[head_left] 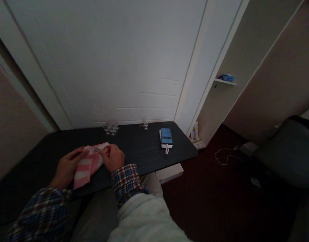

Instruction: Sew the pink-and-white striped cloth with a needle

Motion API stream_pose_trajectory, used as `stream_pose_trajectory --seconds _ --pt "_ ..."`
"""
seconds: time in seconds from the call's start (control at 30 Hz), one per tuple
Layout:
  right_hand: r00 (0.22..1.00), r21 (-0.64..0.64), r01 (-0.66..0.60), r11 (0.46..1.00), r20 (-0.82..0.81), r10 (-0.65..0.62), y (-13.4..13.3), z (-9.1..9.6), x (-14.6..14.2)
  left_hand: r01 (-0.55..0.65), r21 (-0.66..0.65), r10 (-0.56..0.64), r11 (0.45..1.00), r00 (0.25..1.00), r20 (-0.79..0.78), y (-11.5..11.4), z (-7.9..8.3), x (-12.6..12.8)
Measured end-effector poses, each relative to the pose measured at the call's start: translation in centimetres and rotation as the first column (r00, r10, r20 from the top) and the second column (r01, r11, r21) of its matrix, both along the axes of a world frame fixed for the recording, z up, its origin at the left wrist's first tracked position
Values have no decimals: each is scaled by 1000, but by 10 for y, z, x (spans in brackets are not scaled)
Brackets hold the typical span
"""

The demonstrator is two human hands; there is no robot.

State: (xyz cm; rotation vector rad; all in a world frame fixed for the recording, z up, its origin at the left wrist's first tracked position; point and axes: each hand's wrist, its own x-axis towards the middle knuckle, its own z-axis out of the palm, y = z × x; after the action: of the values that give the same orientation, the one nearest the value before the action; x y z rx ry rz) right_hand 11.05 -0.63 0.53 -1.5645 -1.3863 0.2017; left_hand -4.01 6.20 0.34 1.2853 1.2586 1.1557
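Observation:
A pink and white striped cloth [86,166] is held up over the dark table [136,149]. My left hand [68,166] grips its left side, fingers closed on the fabric. From the other side, my right hand [114,158] pinches the cloth near its top corner. A small clear, shiny piece [96,150] shows in the folds between both hands; it looks like glass, though its full shape is hidden. Beyond the hands stands a cluster of several tiny clear stemmed glasses [111,128]. A smaller group of the same kind of glasses [145,125] stands farther right.
On the table's right side a phone [166,135] lies on a white block with a looped strap [167,149]. White panel doors [114,60] rise behind the table. A white box [169,172] is below its front edge. To the right are a dark chair [283,151] and a white cable [221,161].

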Motion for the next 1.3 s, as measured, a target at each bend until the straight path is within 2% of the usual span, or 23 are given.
stream_pose_trajectory --seconds 0.23,0.6,0.87,1.07,1.3 --pt "1000 -65 2 998 -13 -2 -2 1 0 -46 7 47 999 999 -12 -9 11 6" --pt "1000 -48 7 999 18 -6 -2 2 0 -5 5 5 1000 999 -37 6 -6 -3" --pt "1000 -40 3 999 21 -2 -2 2 0 -15 -38 16 999 1000 20 0 1 1" --pt "1000 -26 -5 1000 1 5 -2 1 0 -22 -23 22 999 1000 10 5 -5 -1" --pt "1000 -78 -4 997 -2 4 -3 3 0 -57 -27 56 998 998 -19 -5 8 3"
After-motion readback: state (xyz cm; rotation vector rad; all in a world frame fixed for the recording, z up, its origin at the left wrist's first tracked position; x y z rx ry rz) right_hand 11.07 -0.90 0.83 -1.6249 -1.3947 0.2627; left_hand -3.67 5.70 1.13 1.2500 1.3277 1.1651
